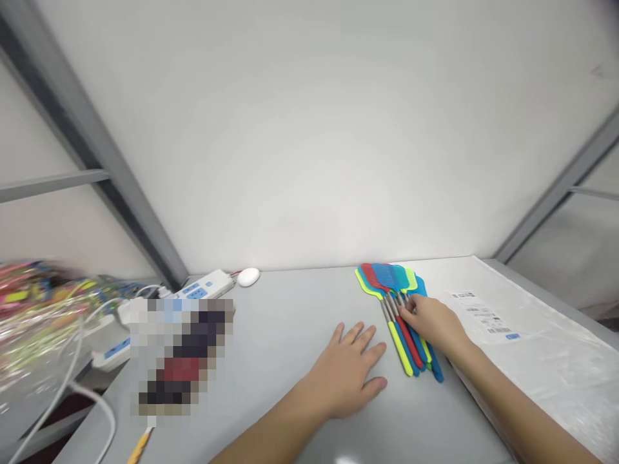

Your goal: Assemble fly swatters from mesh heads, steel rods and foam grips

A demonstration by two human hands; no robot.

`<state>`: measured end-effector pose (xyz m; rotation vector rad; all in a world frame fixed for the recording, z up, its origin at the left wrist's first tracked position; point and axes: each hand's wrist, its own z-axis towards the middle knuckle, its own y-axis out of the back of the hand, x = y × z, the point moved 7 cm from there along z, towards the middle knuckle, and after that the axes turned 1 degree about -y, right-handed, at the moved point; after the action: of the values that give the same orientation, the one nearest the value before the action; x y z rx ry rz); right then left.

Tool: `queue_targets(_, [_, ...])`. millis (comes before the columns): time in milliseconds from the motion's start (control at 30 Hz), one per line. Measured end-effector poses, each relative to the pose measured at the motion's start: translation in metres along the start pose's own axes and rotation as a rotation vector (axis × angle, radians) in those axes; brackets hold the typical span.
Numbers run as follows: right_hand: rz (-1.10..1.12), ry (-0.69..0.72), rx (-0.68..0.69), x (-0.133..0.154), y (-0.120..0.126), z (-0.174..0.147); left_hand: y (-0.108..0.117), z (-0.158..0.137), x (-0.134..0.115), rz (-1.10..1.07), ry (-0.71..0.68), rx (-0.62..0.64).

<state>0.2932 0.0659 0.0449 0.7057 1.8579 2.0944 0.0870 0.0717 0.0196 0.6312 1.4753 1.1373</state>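
A fanned pile of fly swatters (382, 277) in red, blue, teal and yellow-green lies toward the right of the grey table, heads toward the wall. Their metal shafts lead to coloured handles pointing toward me. My right hand (430, 320) reaches over the pile from the right, its thumb and fingers closed on a shaft just below the heads. Which swatter it grips is partly hidden by the fingers. My left hand (351, 370) rests palm down on the table, left of the handles, fingers spread and holding nothing.
White plastic packaging with a printed label (483, 316) covers the right side. At left are a power strip (207, 287), a white rounded device (248, 277), a pixelated object (188, 361), cables and clear bags of colourful items (43, 309). Grey metal posts (106, 148) frame the wall.
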Motion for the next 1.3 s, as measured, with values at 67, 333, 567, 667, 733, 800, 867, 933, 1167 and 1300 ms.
queue_targets(67, [-0.029,0.006,0.024,0.001,0.002,0.003,0.002,-0.002,0.003,-0.009,-0.017,-0.017])
queue_targets(333, [-0.058,0.104,0.024,0.019,0.021,0.002,0.036,-0.010,0.060,-0.656,0.301,-0.462])
queue_targets(567, [-0.217,0.580,-0.056,0.083,0.011,-0.023,0.048,-0.025,0.132,-1.442,0.518,-0.835])
queue_targets(667, [-0.259,0.738,-0.120,0.094,0.003,-0.033,0.047,-0.025,0.134,-1.530,0.501,-0.802])
queue_targets(733, [-0.241,0.833,-0.154,0.094,-0.003,-0.039,0.048,-0.022,0.129,-1.555,0.432,-0.774])
queue_targets(800, [-0.215,0.897,-0.201,0.090,-0.006,-0.041,0.048,-0.019,0.122,-1.552,0.365,-0.730])
queue_targets(867, [-0.209,0.919,-0.270,0.084,-0.008,-0.041,0.046,-0.018,0.117,-1.522,0.342,-0.668])
queue_targets(933, [-0.232,0.889,-0.309,0.079,-0.009,-0.038,0.043,-0.017,0.114,-1.469,0.343,-0.600])
queue_targets(1167, [-0.185,0.768,-0.258,0.075,-0.011,-0.025,0.039,-0.010,0.102,-1.078,0.403,-0.468])
queue_targets(1300, [-0.098,0.876,-0.294,0.081,-0.004,-0.032,0.037,-0.008,0.104,-1.056,0.540,-0.407])
